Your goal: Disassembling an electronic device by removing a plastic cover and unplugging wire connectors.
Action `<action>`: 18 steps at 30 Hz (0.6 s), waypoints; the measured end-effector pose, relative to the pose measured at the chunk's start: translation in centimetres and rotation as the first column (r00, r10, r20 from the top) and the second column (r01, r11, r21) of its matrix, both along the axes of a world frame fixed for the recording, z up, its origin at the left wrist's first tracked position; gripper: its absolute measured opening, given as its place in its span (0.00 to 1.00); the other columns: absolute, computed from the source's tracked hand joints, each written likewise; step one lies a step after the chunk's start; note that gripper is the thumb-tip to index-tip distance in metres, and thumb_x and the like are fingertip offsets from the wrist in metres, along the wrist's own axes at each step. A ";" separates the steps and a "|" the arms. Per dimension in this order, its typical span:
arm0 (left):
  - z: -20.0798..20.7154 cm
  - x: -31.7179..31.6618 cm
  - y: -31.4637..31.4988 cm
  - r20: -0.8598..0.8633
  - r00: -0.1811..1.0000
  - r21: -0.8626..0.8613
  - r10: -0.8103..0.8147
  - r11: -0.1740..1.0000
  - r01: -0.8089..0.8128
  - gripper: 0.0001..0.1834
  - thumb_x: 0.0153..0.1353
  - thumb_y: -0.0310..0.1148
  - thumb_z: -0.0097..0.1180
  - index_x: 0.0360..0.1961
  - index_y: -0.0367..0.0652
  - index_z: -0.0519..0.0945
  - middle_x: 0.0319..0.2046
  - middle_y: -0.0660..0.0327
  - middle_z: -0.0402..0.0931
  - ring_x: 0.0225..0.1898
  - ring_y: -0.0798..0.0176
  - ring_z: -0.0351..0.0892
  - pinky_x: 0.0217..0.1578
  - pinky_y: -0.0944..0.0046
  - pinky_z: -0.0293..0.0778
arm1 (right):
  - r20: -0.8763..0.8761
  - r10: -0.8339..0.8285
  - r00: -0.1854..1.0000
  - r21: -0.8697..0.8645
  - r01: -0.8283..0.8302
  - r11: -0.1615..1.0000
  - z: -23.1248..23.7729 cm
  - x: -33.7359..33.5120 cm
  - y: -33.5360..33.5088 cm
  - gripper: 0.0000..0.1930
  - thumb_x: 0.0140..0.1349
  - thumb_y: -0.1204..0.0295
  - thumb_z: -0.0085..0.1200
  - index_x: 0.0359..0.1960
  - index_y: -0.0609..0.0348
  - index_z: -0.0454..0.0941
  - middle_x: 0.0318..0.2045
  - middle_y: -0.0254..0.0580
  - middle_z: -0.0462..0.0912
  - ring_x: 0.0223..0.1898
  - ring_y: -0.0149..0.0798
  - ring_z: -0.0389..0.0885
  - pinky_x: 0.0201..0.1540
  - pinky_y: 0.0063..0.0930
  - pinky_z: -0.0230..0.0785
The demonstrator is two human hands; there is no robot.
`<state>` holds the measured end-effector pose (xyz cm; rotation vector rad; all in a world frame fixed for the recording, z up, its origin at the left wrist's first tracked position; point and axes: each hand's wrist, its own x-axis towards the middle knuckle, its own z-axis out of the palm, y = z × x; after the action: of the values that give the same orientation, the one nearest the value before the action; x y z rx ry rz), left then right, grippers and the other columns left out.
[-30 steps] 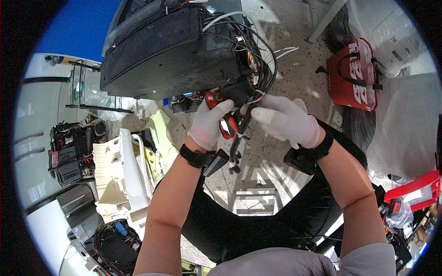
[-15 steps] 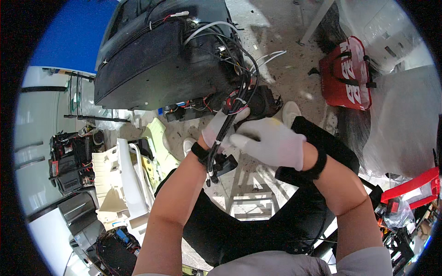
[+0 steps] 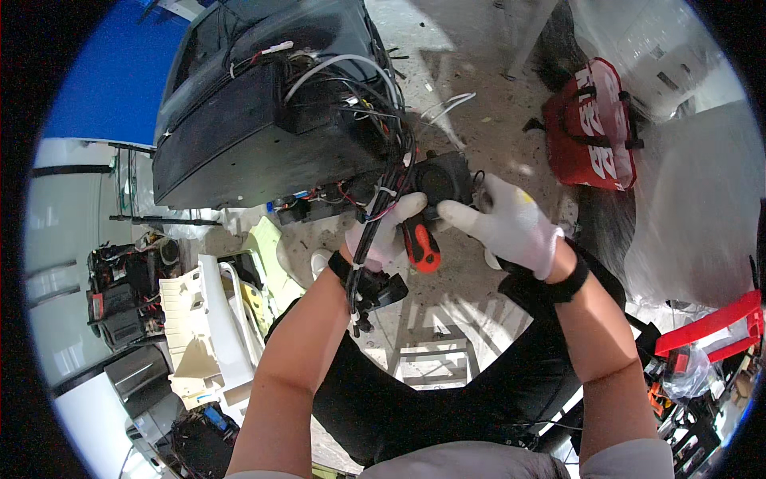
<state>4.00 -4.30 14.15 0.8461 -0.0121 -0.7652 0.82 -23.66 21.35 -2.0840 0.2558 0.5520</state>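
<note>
Wearer bends over wiring at a large black housing [image 3: 263, 152]. Step in hand, by the look of it: handling the loose black cable bundle [image 3: 369, 230], which comes off the housing's near corner and drapes down across the left hand [image 3: 386, 243] towards that wrist. Both hands gloved in white.

Left thumb points out to the right; the other fingers are partly covered by the bundle. A red-and-black tool handle [image 3: 423, 249] juts out just beside them; cannot tell whether they grip it. Right hand [image 3: 517, 227] released, thumb and forefinger apart, near a black part with a round face [image 3: 441, 182] at the housing's lower corner. No clear contact there.

Judgement: work at this spot calls for the bundle kept aside and a clear line to the round-faced part, the tool handle minded so it does not snag a lead.

Underfoot, a speckled grey floor [image 3: 467, 291], barred with sunlight; a slatted pale stand [image 3: 435, 366] between the knees. Cream moulded panels [image 3: 187, 323] lie to the left, dark machine parts [image 3: 116, 279] beyond. To the right, a red bag [image 3: 570, 132] near sheeted plastic wrap [image 3: 698, 215]; a red frame [image 3: 710, 323] lower down.
</note>
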 end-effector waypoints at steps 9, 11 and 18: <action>1.8 0.5 -0.3 0.192 0.980 0.305 -0.045 0.952 -0.016 0.21 0.56 0.33 0.55 0.51 0.41 0.73 0.43 0.58 0.76 0.42 0.64 0.77 0.41 0.66 0.76 | 0.163 -0.190 0.968 0.245 0.147 0.958 -1.0 0.8 -0.8 0.19 0.51 0.66 0.61 0.41 0.67 0.74 0.28 0.38 0.80 0.29 0.25 0.74 0.34 0.22 0.68; 0.7 1.4 1.5 0.171 0.979 0.507 -0.111 0.862 0.009 0.17 0.56 0.33 0.57 0.46 0.41 0.75 0.37 0.59 0.79 0.36 0.67 0.78 0.36 0.68 0.76 | 0.269 -0.167 0.948 0.036 0.164 0.986 -1.3 1.1 -1.5 0.25 0.47 0.55 0.61 0.39 0.66 0.76 0.28 0.52 0.81 0.33 0.42 0.82 0.39 0.33 0.71; 1.7 2.4 6.5 0.360 0.876 0.926 -0.321 0.242 -0.291 0.24 0.49 0.42 0.63 0.40 0.35 0.74 0.30 0.57 0.78 0.30 0.62 0.75 0.36 0.64 0.71 | 0.346 -0.133 0.929 0.017 0.136 0.991 1.3 1.0 -2.2 0.18 0.51 0.64 0.60 0.36 0.67 0.76 0.23 0.36 0.78 0.26 0.25 0.73 0.31 0.22 0.67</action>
<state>6.38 2.17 15.80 2.3200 0.0139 -0.4682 1.79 -25.90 22.64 -2.1098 0.1922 0.0950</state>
